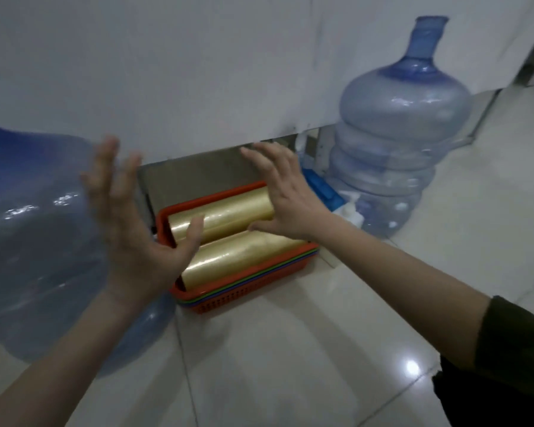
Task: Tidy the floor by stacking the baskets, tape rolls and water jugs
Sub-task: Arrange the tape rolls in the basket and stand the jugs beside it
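A stack of nested plastic baskets (259, 280), red on top with green and blue rims beneath, sits on the tiled floor by the white wall. Two golden tape rolls (235, 255) lie side by side inside the top basket. My left hand (136, 229) hovers open above the basket's left end, palm facing right. My right hand (285, 195) is open over the far roll, fingers spread, thumb near the rolls. A large blue water jug (37, 241) lies close at the left, behind my left hand. Another blue water jug (395, 143) stands upright at the right.
A white wall panel (198, 72) rises right behind the basket, with a dark gap under it. A blue box and a white bottle (350, 208) sit between the basket and the upright jug. Glossy tiled floor (290, 349) stretches in front.
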